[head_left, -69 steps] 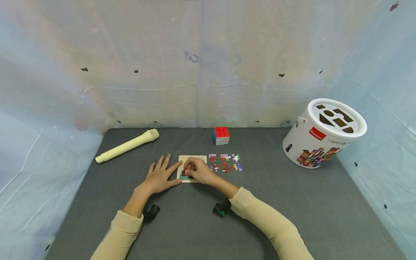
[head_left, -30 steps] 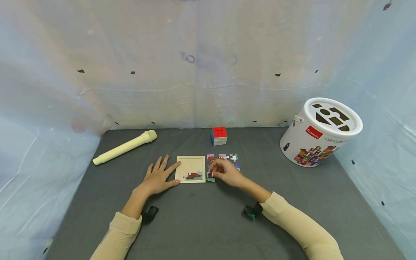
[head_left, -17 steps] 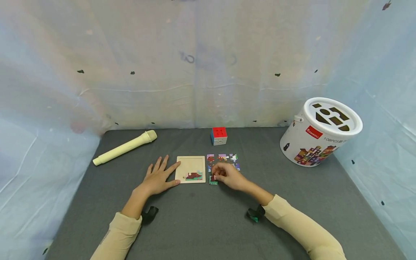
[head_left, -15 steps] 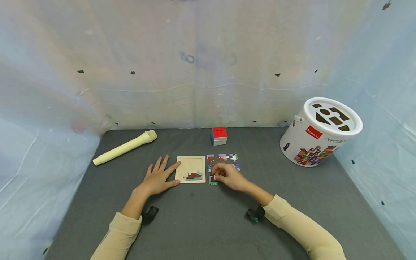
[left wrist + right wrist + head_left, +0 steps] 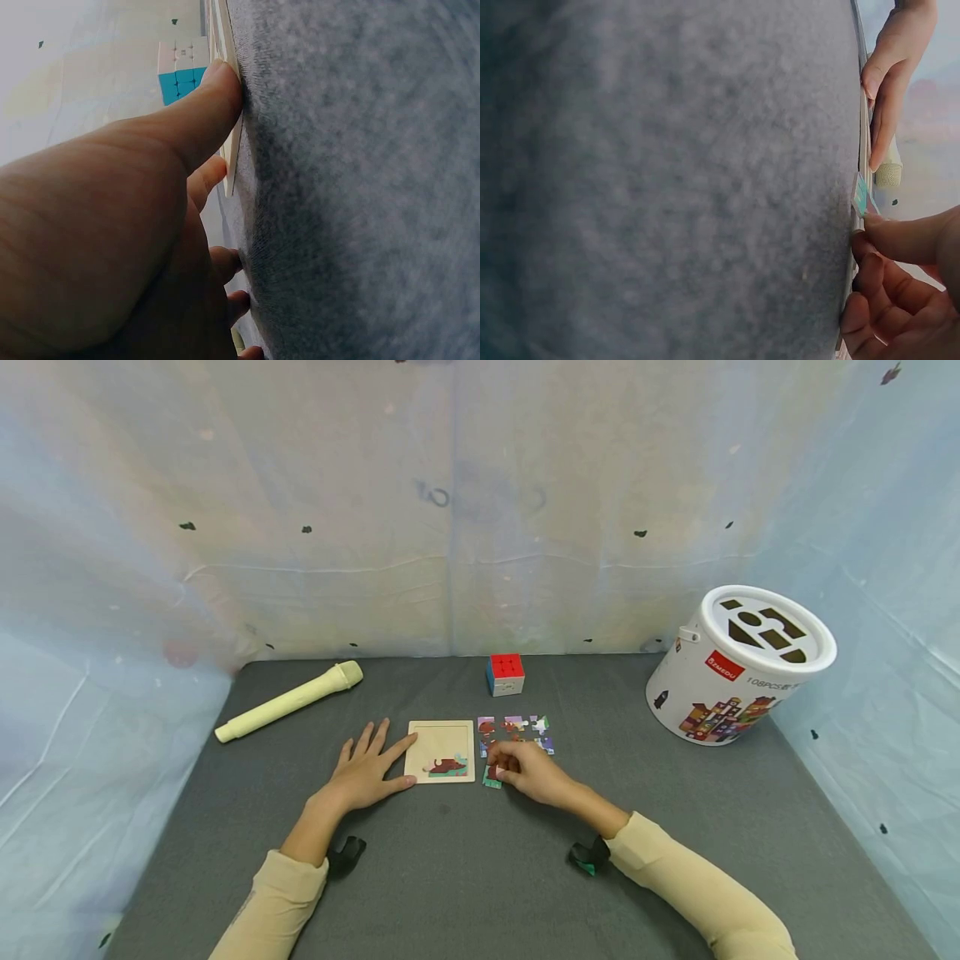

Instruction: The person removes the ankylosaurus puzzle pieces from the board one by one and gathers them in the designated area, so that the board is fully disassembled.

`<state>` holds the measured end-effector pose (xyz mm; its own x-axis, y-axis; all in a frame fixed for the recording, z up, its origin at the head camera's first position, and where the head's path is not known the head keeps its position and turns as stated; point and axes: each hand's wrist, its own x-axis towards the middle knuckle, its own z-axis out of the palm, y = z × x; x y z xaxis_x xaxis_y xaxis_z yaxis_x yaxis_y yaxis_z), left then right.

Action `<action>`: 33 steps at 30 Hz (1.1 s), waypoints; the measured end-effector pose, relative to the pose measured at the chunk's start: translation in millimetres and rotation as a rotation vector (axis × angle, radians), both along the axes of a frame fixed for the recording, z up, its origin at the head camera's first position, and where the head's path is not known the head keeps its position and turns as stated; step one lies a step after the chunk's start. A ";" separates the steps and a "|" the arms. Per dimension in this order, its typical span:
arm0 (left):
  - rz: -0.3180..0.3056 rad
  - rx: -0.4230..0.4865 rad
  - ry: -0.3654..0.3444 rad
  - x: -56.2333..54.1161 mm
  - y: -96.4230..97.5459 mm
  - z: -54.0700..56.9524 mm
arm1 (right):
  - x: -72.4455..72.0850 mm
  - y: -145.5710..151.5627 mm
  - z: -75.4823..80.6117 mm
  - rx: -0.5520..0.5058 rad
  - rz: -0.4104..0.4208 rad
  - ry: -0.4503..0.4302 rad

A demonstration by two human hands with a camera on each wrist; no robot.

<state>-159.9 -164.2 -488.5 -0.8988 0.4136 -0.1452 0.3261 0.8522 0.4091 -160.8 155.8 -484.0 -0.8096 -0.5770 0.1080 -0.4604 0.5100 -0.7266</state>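
My left hand (image 5: 365,772) lies with its fingers spread, thumb and index fingertip touching the left edge of a wooden puzzle tray (image 5: 435,737). In the left wrist view the thumb (image 5: 214,97) rests against the tray's edge. A few joined pieces (image 5: 447,767) with a dark red figure on green sit in the tray's lower right part. Just right of the tray, my right hand (image 5: 532,772) pinches a puzzle piece (image 5: 492,778) with a green edge. The right wrist view shows this piece (image 5: 860,196) tilted at the thumb tip; the fingers partly cover it.
Several loose puzzle pieces (image 5: 516,724) lie right of the tray, some hidden behind the right hand. A puzzle cube (image 5: 507,675) stands behind them. A pale yellow toy microphone (image 5: 288,702) lies at the back left. At the back right stands a white block bucket (image 5: 738,668).
From over the tray, my right hand has moved right with the pinched piece, then slightly toward me. Lately the piece has turned a little. The left hand stays at the tray's edge.
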 end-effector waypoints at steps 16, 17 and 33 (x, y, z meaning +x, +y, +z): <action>-0.009 0.005 0.001 -0.8 0.7 0.9 | 0.3 -0.2 2.7 0.039 0.063 0.118; -0.008 0.003 0.000 -0.7 0.8 0.9 | 0.3 -0.3 2.9 0.040 0.065 0.120; 0.000 0.014 -0.011 0.9 -0.1 1.2 | 3.0 -1.7 2.2 0.122 0.063 0.100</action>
<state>-159.0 -164.3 -487.4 -0.8972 0.4156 -0.1494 0.3214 0.8465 0.4244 -157.8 154.0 -481.9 -0.7599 -0.6403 0.1123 -0.5615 0.5594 -0.6097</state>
